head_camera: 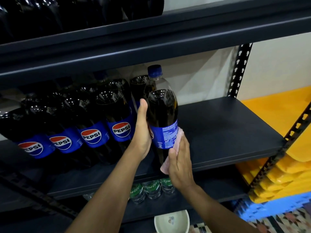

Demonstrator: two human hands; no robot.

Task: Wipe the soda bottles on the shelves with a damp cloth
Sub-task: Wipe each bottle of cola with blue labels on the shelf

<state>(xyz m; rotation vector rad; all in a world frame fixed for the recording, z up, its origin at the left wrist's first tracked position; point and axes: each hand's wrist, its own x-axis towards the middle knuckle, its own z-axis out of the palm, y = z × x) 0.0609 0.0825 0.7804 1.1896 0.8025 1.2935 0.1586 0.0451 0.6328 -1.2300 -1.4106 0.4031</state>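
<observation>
Nearest us, a white bowl (171,221), then Sprite bottles (151,189) on the lower shelf. Our right hand (180,163) presses the pink cloth (165,165) flat-fingered against the soda bottle (161,111), its blue label's small print too fine to read. Our left hand (143,130) wraps the other side, thumb up. The bottle is upright at the front of the middle shelf (227,128), just right of the Pepsi row (90,128).

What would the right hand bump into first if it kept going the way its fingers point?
The right hand presses a pink cloth against the bottle, so those come first. Its fingers point up along the bottle's side, so it might just slide upward; depth is unclear.
</observation>
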